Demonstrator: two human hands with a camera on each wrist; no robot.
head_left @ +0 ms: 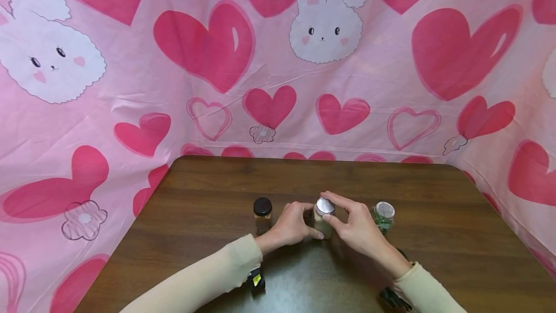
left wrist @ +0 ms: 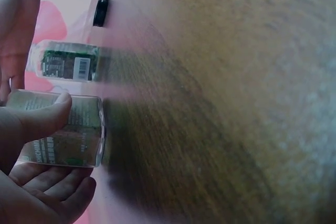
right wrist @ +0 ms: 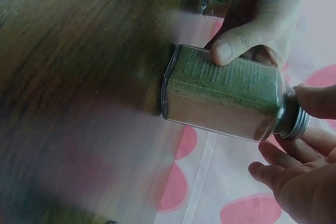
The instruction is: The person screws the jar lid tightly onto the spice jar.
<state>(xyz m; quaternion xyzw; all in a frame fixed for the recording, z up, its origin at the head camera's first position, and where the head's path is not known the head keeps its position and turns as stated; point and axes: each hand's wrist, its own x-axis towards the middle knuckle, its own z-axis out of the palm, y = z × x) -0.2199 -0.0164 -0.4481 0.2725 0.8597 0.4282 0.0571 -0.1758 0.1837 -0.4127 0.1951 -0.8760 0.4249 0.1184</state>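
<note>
A clear, square-sided spice jar (head_left: 322, 227) with a silver lid (head_left: 325, 206) is between both hands at the middle of the table. Green powder or flakes fill it, as the right wrist view of the jar (right wrist: 226, 95) shows. My left hand (head_left: 293, 226) grips the body low down, thumb on one face and fingers on the opposite side. The thumb and fingers of my right hand (head_left: 362, 228) hold the lid from above. The jar's base is close over the tabletop, and printed text shows on its side (left wrist: 79, 142).
A jar with a black lid (head_left: 262, 214) and brownish contents stands left of the hands. Right of them is a silver-lidded jar (head_left: 384, 217) with green contents. The brown wooden table (head_left: 226, 182) ends at a pink curtain (head_left: 269, 71) with hearts and rabbits.
</note>
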